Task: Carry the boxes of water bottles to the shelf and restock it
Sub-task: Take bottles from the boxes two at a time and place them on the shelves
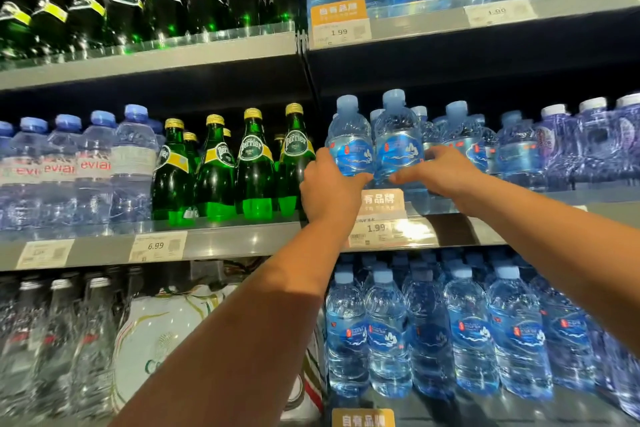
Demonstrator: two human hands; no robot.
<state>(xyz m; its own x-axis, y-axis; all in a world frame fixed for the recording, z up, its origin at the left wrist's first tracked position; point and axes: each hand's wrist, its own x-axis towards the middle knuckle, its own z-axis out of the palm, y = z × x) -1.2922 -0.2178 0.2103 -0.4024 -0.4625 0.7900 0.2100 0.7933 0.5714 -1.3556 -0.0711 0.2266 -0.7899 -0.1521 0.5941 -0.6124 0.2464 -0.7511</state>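
Both arms are up at the middle shelf (pixel 242 239), right of centre in the frame. The left hand (pixel 329 187) wraps the left water bottle (pixel 349 146), thumb across its front just under the blue label, fingers out of sight round its far side. The right hand (pixel 441 172) grips the right water bottle (pixel 398 144) the same way, thumb pointing in toward the other thumb. The two bottles stand upright, side by side and seemingly touching, at the shelf's front lip above the 1.99 price tag (pixel 375 228). Their bases are hidden, so I can't tell if they're fully set down. Behind and to the right, the row of matching bottles (pixel 460 135) looks well filled, and the lower shelf's bottles (pixel 467 329) are packed tight. Perrier bottles (pixel 256 166) sit just left. My read: restocking is well under way, with this pair going in at the front. How much stock remains to carry over can't be judged from here.
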